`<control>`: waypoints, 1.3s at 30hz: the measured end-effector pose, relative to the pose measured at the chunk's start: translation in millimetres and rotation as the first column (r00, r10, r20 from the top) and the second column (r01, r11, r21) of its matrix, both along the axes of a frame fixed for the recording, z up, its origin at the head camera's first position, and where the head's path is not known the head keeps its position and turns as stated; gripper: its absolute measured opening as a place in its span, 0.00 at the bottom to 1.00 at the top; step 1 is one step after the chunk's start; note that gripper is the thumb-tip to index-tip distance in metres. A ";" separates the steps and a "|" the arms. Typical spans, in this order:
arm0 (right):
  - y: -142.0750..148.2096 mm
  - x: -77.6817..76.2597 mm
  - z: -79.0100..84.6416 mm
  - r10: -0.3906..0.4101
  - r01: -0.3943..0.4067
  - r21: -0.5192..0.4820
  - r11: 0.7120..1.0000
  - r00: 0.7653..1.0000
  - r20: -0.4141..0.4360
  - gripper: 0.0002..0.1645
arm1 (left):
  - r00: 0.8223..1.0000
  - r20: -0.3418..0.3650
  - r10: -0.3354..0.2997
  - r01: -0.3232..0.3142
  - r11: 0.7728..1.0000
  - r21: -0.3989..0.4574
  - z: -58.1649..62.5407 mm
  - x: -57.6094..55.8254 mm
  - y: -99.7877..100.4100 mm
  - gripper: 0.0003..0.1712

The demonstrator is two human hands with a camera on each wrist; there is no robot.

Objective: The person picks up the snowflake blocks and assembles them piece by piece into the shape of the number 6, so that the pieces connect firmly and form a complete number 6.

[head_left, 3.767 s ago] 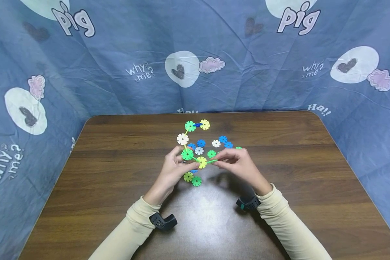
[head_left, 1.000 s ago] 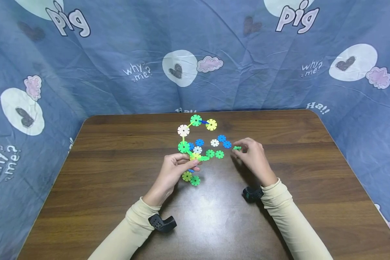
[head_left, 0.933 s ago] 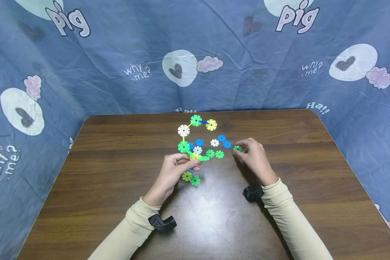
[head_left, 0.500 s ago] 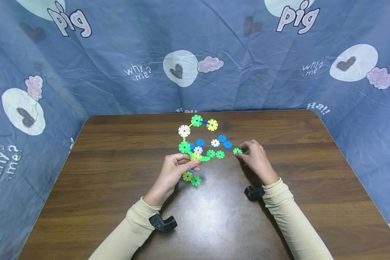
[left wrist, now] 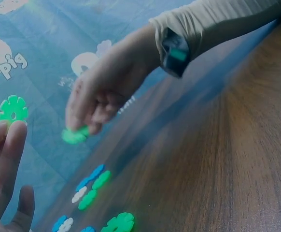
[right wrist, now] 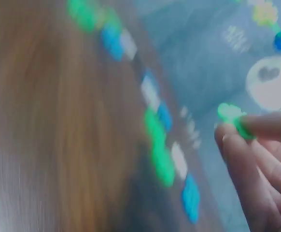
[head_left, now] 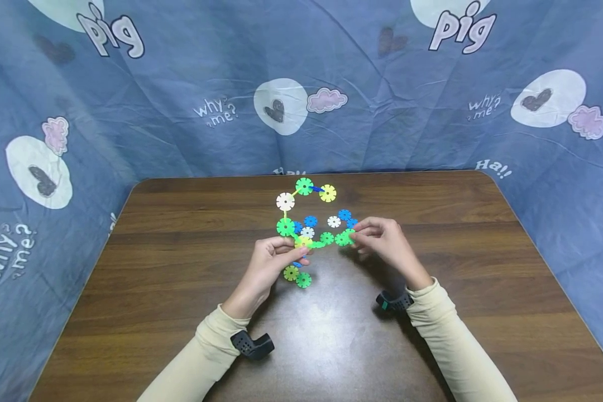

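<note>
In the head view, my left hand pinches a yellow notched snowflake disc between thumb and fingers. It belongs to a linked chain of snowflake discs held above the table, curving up through a green disc, a white disc and another green disc to a yellow disc. A further green disc sticks out rightward, seen nearly edge-on. Thumb and fingertips of my right hand pinch a separate loose green snowflake disc, apart from the chain.
Loose discs lie on the wooden table: blue ones, white ones, a green one between the hands, and a yellow-green and a green one nearer me. A blue printed cloth hangs behind.
My right hand has let go of the chain's end, picked up a loose green disc at the right and carried it leftward. The left hand keeps hold of the chain, now raised slightly.
</note>
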State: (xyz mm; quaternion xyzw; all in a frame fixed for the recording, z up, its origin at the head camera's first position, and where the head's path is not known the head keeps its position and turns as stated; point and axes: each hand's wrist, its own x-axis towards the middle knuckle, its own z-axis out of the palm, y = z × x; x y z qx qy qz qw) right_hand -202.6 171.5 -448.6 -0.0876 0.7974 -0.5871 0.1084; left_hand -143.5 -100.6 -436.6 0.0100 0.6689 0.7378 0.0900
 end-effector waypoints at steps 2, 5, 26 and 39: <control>-4.7 4.3 6.3 0.022 -0.018 -0.092 0.996 0.999 0.042 0.12 | 1.000 -0.001 0.000 0.000 1.000 0.001 0.5 -0.1 0.2 0.05; -11.9 11.6 15.4 0.063 -0.043 -0.202 0.979 0.994 0.093 0.09 | 1.000 -0.001 -0.004 0.004 1.000 0.004 1.0 -0.2 0.3 0.05; -29.1 26.4 27.3 0.132 -0.098 -0.287 0.953 0.986 0.099 0.12 | 1.000 -0.004 -0.014 0.014 1.000 0.007 -0.8 -0.6 -0.4 0.04; -30.7 26.5 22.7 0.142 -0.132 -0.231 0.964 0.989 0.027 0.12 | 0.999 0.012 -0.038 0.038 0.999 -0.007 -3.0 0.0 0.5 0.07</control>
